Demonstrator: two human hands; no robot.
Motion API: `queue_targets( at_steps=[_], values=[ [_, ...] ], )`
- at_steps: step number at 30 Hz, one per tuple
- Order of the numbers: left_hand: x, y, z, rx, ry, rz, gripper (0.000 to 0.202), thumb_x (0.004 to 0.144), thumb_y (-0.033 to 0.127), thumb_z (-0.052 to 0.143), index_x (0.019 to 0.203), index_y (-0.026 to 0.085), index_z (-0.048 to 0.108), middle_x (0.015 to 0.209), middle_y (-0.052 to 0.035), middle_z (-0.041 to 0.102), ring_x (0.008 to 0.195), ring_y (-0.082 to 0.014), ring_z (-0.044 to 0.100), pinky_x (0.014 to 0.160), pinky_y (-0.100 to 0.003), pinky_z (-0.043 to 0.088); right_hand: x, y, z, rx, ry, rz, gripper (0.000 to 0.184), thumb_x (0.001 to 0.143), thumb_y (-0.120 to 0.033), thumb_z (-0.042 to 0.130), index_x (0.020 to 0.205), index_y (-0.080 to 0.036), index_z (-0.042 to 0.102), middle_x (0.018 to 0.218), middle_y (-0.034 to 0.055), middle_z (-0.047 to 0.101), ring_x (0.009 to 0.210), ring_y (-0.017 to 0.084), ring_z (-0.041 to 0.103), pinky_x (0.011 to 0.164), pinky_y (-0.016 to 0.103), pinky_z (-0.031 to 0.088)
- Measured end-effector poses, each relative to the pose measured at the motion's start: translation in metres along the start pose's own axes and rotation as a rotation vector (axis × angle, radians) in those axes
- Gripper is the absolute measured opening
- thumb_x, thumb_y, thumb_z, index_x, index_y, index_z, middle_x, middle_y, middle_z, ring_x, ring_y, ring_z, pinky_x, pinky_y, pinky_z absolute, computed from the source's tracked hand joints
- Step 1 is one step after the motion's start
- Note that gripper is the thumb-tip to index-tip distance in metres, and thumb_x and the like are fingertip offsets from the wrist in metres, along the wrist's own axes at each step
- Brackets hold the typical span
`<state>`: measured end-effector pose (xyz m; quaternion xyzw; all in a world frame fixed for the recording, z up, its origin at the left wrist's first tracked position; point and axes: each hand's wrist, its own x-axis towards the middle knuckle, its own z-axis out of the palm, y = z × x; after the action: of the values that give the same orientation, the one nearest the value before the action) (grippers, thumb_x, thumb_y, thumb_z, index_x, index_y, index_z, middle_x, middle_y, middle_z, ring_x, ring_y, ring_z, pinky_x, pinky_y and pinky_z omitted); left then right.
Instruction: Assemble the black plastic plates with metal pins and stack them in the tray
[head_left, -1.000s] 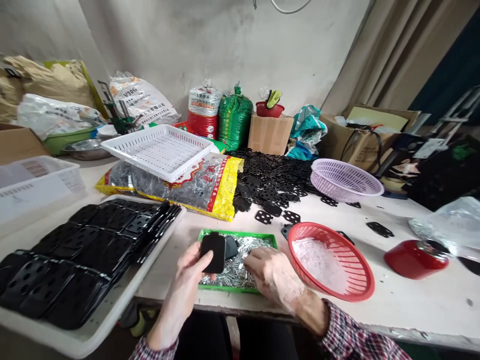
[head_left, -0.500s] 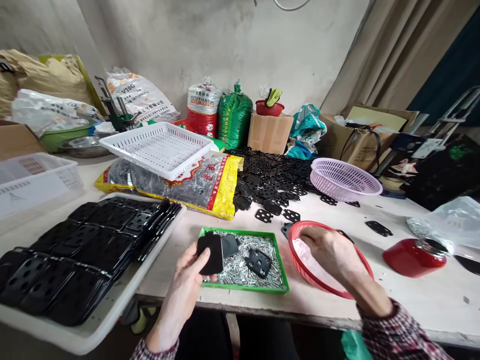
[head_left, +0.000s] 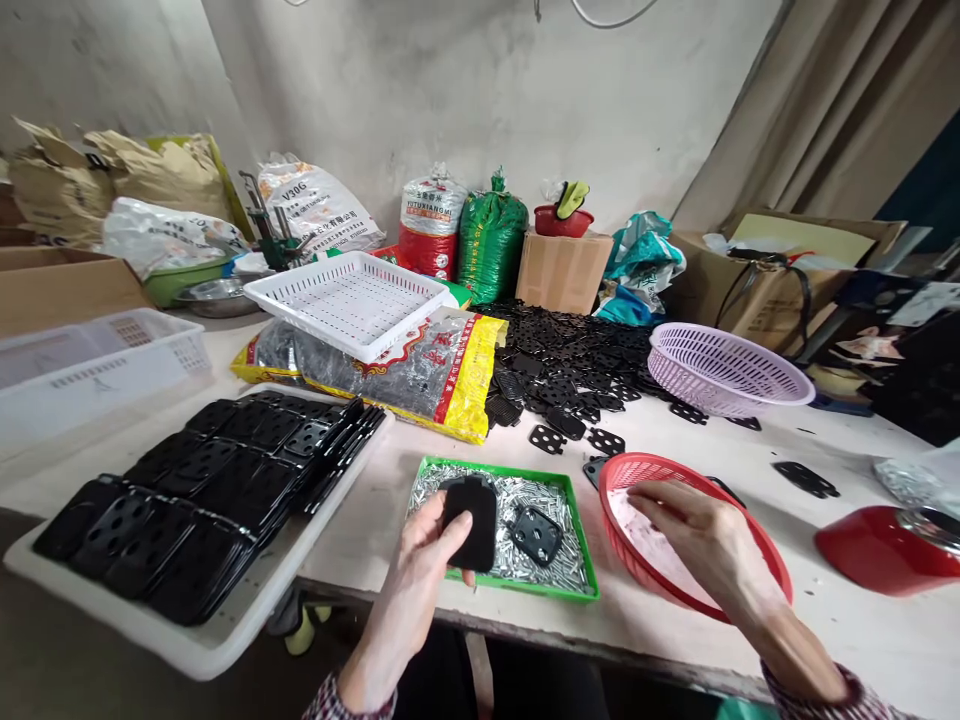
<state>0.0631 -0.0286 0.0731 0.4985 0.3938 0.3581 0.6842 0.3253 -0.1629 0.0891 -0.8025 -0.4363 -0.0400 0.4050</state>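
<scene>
My left hand (head_left: 421, 585) is shut on a flat black rectangular plate (head_left: 470, 522), holding it upright above the green tray (head_left: 517, 590). The tray is full of short silver metal pins (head_left: 525, 508), and a black plate with holes (head_left: 537, 535) lies on them. My right hand (head_left: 701, 535) rests in the red plastic basket (head_left: 645, 470), its fingers extended on the pale contents (head_left: 646, 530). Those contents look like a whitish, pinkish material, and I cannot tell exactly what it is.
A white tray (head_left: 322, 590) of stacked black plates stands at the left. Further back are a white perforated tray (head_left: 346, 305), a yellow-edged sack (head_left: 469, 375), a heap of black plates (head_left: 566, 360), a lilac basket (head_left: 731, 370) and a red canister (head_left: 885, 550).
My right hand has moved from the pins in the green tray to the red basket. A holed black plate now lies on the pins. The whole view has shifted slightly right.
</scene>
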Motion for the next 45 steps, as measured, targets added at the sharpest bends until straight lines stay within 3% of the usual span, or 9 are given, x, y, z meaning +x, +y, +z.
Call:
queue_targets(
  at_steps=[2, 5, 12, 15, 21, 26, 34, 40, 45],
  values=[
    [-0.006, 0.000, 0.009, -0.099, -0.151, -0.079, 0.041, 0.078, 0.041, 0.075, 0.114, 0.022, 0.071, 0.105, -0.0099, 0.073, 0.076, -0.0228, 0.068, 0.049, -0.028, 0.054, -0.007, -0.023, 0.004, 0.285, -0.117, 0.073, 0.031, 0.076, -0.054, 0.069, 0.078, -0.024, 0.079, 0.064, 0.0056, 0.073, 0.051, 0.022, 0.065, 0.048, 0.033, 0.054],
    [-0.015, -0.001, 0.022, -0.148, -0.330, -0.107, 0.033, 0.081, 0.037, 0.072, 0.109, 0.019, 0.071, 0.103, -0.0096, 0.072, 0.076, -0.0204, 0.066, 0.052, -0.027, 0.055, -0.019, -0.059, 0.022, 0.732, -0.208, 0.187, 0.026, 0.071, -0.046, 0.079, 0.081, -0.022, 0.079, 0.072, 0.0048, 0.075, 0.062, 0.022, 0.068, 0.059, 0.034, 0.058],
    [-0.022, 0.000, 0.031, -0.060, -0.340, -0.063, 0.042, 0.084, 0.037, 0.069, 0.123, 0.020, 0.064, 0.124, -0.0112, 0.068, 0.100, -0.0284, 0.065, 0.059, -0.031, 0.061, -0.032, -0.093, 0.059, 0.986, -0.181, 0.256, 0.018, 0.072, -0.038, 0.081, 0.074, -0.020, 0.078, 0.076, 0.0033, 0.073, 0.073, 0.018, 0.063, 0.069, 0.029, 0.052],
    [-0.020, -0.006, 0.029, 0.034, -0.259, -0.048, 0.047, 0.082, 0.042, 0.070, 0.123, 0.020, 0.064, 0.127, -0.0128, 0.067, 0.107, -0.0323, 0.064, 0.064, -0.035, 0.061, -0.036, -0.094, 0.063, 1.023, -0.178, 0.317, 0.019, 0.070, -0.037, 0.081, 0.071, -0.019, 0.076, 0.072, 0.0025, 0.071, 0.070, 0.016, 0.059, 0.067, 0.028, 0.048],
    [-0.017, -0.035, 0.022, 0.308, 0.005, 0.062, 0.055, 0.078, 0.044, 0.070, 0.127, 0.020, 0.062, 0.123, -0.0142, 0.069, 0.117, -0.0346, 0.061, 0.099, -0.045, 0.051, -0.050, -0.093, 0.078, 1.055, -0.089, 0.379, 0.018, 0.071, -0.037, 0.081, 0.070, -0.020, 0.074, 0.071, 0.0010, 0.069, 0.070, 0.016, 0.058, 0.069, 0.028, 0.047],
    [-0.019, -0.052, 0.017, 0.421, 0.036, 0.105, 0.058, 0.082, 0.048, 0.065, 0.133, 0.021, 0.058, 0.116, -0.0143, 0.070, 0.115, -0.0350, 0.063, 0.098, -0.046, 0.051, -0.057, -0.095, 0.089, 1.048, 0.014, 0.406, 0.020, 0.071, -0.038, 0.080, 0.069, -0.020, 0.073, 0.068, 0.0014, 0.067, 0.068, 0.017, 0.056, 0.065, 0.029, 0.045],
    [-0.018, -0.061, 0.019, 0.448, 0.009, 0.111, 0.062, 0.085, 0.046, 0.058, 0.139, 0.017, 0.051, 0.126, -0.0188, 0.067, 0.118, -0.0369, 0.061, 0.103, -0.051, 0.046, -0.055, -0.097, 0.089, 1.103, -0.023, 0.473, 0.023, 0.069, -0.039, 0.081, 0.064, -0.019, 0.070, 0.066, 0.0006, 0.064, 0.065, 0.015, 0.052, 0.062, 0.027, 0.043],
    [-0.020, -0.053, 0.021, 0.463, 0.018, 0.117, 0.058, 0.085, 0.048, 0.053, 0.134, 0.017, 0.050, 0.129, -0.0204, 0.065, 0.118, -0.0359, 0.061, 0.103, -0.051, 0.047, -0.063, -0.102, 0.092, 0.897, 0.036, 0.300, 0.020, 0.077, -0.038, 0.076, 0.069, -0.020, 0.074, 0.070, 0.0028, 0.071, 0.068, 0.019, 0.063, 0.067, 0.031, 0.052],
    [-0.020, -0.055, 0.014, 0.423, 0.032, 0.132, 0.055, 0.086, 0.046, 0.054, 0.134, 0.019, 0.051, 0.136, -0.0196, 0.061, 0.128, -0.0363, 0.055, 0.108, -0.050, 0.042, -0.070, -0.101, 0.102, 0.748, 0.076, 0.040, 0.017, 0.088, -0.033, 0.067, 0.096, -0.026, 0.081, 0.103, 0.0073, 0.079, 0.097, 0.026, 0.072, 0.090, 0.041, 0.057]
  ],
)
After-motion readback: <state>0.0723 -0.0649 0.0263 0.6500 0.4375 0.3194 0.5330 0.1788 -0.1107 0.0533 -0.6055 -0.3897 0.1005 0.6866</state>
